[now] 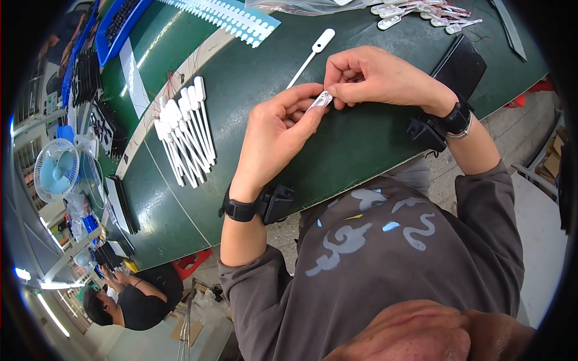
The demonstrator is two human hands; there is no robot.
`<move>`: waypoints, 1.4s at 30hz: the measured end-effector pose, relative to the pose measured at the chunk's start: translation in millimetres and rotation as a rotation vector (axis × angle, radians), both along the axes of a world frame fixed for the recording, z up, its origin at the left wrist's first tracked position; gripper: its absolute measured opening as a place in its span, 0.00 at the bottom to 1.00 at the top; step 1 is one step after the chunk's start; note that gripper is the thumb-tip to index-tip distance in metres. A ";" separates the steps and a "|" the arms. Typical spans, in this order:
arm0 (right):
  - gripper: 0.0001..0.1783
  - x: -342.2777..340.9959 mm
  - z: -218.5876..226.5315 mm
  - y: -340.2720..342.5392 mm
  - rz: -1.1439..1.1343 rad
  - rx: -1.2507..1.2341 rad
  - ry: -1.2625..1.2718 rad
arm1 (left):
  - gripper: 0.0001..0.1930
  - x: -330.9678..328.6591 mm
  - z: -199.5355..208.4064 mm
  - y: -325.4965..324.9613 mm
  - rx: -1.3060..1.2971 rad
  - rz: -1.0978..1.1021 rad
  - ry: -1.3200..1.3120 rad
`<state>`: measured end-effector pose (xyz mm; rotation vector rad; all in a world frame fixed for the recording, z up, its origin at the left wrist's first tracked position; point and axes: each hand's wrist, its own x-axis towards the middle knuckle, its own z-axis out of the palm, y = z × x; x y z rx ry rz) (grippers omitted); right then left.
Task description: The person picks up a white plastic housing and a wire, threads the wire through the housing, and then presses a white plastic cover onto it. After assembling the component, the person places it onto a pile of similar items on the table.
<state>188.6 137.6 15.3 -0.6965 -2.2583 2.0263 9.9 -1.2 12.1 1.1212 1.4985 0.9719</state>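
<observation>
Holding the slim white casing [322,100] in your left hand [274,129], you've got it toward one o'clock; your right hand [385,77] meets its tip, gripping or not, I can't tell; white sticks [180,123] bunch at nine.

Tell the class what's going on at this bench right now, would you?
A person is working with bare hands over a green table. The left hand holds a small white part, and the right hand has its fingertips pinched together at its upper end; whether they grip it is too small to tell. One white paddle-shaped piece lies just beyond the hands, with a bunch of similar pieces to the left and a pile of small white parts with red wires at the far right.
</observation>
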 end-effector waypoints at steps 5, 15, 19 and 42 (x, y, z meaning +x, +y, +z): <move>0.06 0.5 0.8 -1.2 -0.026 -0.005 -0.008 | 0.15 -2.6 8.3 2.9 -0.116 0.018 -0.151; 0.06 0.0 -1.2 -1.1 -0.018 -0.011 0.008 | 0.13 -3.1 7.5 3.9 -0.193 -0.009 -0.146; 0.06 0.4 -2.0 0.1 -0.001 0.002 -0.007 | 0.12 0.8 5.5 2.3 -0.165 0.000 -0.118; 0.07 1.1 -8.2 -1.8 0.084 0.188 0.010 | 0.30 15.4 14.8 13.7 0.043 -0.218 0.496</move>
